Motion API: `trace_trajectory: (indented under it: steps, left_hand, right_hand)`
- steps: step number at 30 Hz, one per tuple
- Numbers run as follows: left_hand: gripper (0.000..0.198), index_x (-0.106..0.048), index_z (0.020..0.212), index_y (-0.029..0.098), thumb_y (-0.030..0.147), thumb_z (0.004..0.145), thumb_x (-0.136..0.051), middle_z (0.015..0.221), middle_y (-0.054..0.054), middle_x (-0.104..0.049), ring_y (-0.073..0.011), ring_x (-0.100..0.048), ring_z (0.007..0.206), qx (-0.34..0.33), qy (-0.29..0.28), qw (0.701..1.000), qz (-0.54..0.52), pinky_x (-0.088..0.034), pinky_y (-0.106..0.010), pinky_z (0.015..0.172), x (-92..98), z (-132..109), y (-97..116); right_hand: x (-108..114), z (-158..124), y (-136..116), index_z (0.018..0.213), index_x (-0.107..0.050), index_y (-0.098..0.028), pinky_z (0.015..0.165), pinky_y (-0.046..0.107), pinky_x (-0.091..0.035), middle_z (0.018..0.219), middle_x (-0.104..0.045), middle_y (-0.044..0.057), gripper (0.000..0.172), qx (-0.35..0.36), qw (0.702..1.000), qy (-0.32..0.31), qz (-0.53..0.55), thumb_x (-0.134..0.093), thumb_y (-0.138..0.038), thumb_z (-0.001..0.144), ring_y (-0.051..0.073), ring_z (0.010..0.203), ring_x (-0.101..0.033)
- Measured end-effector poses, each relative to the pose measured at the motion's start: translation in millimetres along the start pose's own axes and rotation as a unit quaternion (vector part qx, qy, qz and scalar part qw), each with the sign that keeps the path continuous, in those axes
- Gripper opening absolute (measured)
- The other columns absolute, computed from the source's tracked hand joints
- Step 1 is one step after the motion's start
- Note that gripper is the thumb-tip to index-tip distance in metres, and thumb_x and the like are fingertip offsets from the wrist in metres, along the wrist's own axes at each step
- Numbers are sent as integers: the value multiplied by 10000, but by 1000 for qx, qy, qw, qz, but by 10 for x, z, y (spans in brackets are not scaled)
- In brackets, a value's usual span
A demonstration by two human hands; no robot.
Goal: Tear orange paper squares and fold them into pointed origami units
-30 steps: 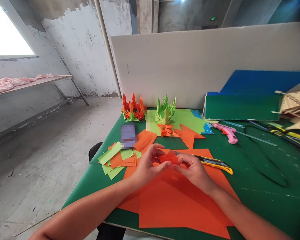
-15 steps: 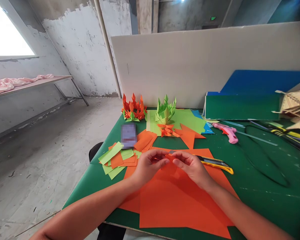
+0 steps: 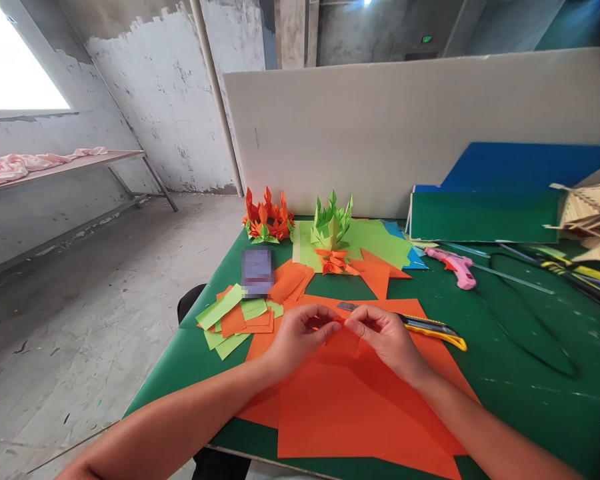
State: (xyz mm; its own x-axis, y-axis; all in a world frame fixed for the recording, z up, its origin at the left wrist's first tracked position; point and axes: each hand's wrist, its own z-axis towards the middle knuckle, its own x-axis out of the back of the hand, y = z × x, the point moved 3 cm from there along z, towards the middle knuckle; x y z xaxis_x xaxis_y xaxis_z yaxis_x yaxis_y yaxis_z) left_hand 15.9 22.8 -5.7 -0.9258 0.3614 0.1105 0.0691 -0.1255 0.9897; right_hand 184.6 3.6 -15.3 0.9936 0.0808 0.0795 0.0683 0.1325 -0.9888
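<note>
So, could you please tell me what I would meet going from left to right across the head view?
Pink cloth → pile of small orange and green papers → left hand → right hand → pink glue gun → thin wooden pieces.

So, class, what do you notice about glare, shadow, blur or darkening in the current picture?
Head view, upper left: the window is blown out to white; head view, centre: a soft shadow lies on the orange sheet below the right hand; head view: a purple item is masked by coarse pixels; head view, top right: the corner darkens.
</note>
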Motion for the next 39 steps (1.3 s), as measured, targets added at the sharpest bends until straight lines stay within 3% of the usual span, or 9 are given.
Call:
trace_trajectory:
  steps: [20, 26, 35, 39]
  left_hand:
    - [328, -617, 751, 155, 470, 770, -710, 657, -9, -604, -93, -501, 554, 24, -3, 1000, -6, -392, -217, 505, -13, -42, -22]
    - [295, -620, 778, 158, 440, 778, -706, 713, -25, -630, -99, -508, 586, 18, -1, 1000, -6, -401, -211, 502, -29, -40, -17]
    - [239, -604, 761, 162, 378, 824, -684, 766, -31, -627, -122, -565, 678, -44, -9, 999, -28, -444, -226, 569, -30, -38, 4]
    - [192, -607, 786, 167, 335, 863, -657, 871, -51, -631, -145, -600, 815, -86, -4, 994, -68, -487, -256, 689, -2, -27, 29]
  right_hand:
    - [-6, -44, -24, 722, -607, -216, 693, 291, -466, 700, -588, -1, 248, 62, 996, -24, -53, -633, -405, 881, 163, 698, -544]
    - [-5, -48, -27, 739, -611, -222, 719, 300, -468, 725, -595, 5, 222, 59, 997, -23, -54, -643, -392, 878, 170, 723, -553]
    - [-13, -61, -54, 729, -616, -220, 702, 292, -479, 708, -583, 0, 241, 62, 996, -18, -54, -649, -414, 869, 164, 704, -552]
    - [16, -47, -11, 797, -654, -225, 717, 283, -508, 776, -631, 10, 225, 49, 998, 15, -26, -698, -444, 823, 171, 757, -592]
